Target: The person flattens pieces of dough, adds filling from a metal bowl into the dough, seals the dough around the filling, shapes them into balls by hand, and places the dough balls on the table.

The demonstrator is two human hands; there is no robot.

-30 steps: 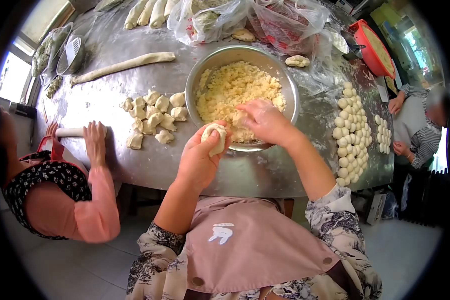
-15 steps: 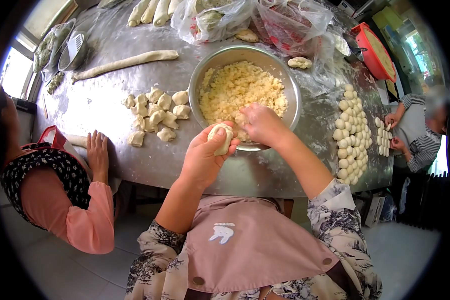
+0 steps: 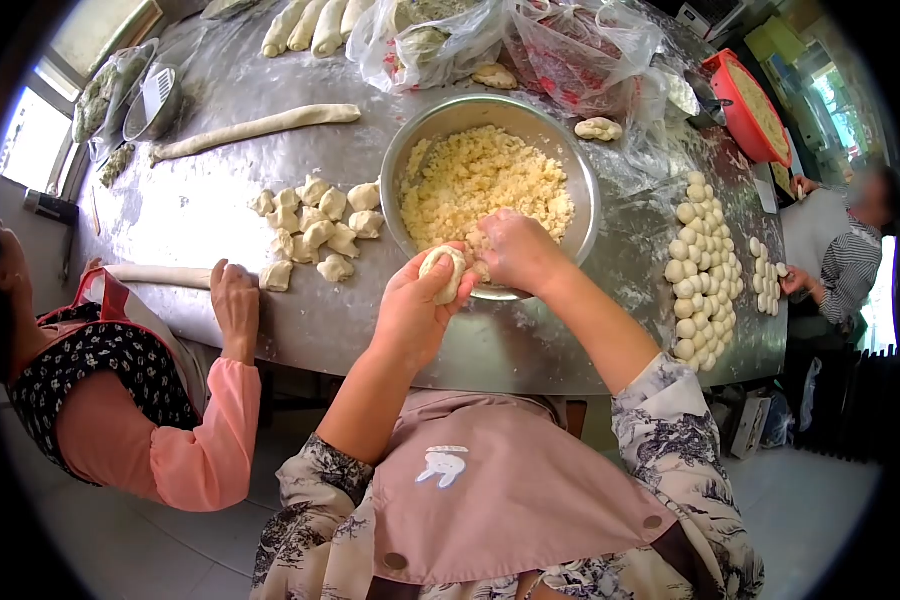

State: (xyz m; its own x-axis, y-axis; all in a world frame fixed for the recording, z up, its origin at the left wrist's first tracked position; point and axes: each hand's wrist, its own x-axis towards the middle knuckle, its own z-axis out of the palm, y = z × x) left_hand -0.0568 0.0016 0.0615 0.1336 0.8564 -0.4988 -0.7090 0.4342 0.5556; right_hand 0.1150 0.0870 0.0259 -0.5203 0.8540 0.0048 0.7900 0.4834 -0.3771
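My left hand (image 3: pixel 417 305) is closed around a piece of dough (image 3: pixel 446 272), held at the near rim of a steel bowl (image 3: pixel 589 232). Crumbly yellow filling (image 3: pixel 490 170) covers the bowl's bottom. My right hand (image 3: pixel 522 252) reaches into the near side of the bowl, right beside the dough, its fingers curled on some of the filling; the fingertips are partly hidden. Several cut dough pieces (image 3: pixel 317 234) lie on the metal table left of the bowl.
A long dough roll (image 3: pixel 260 130) lies behind the cut pieces. Plastic bags (image 3: pixel 425 45) stand beyond the bowl. Rows of dough balls (image 3: pixel 698 280) sit at right, near a red basin (image 3: pixel 750 105). A person's hand (image 3: pixel 235 305) at left touches another dough roll (image 3: pixel 160 275); another person stands far right.
The left co-worker's hand has moved right, and more of their dough roll shows. One hand of the person at right has lifted away from the dough balls. My hands have barely shifted.
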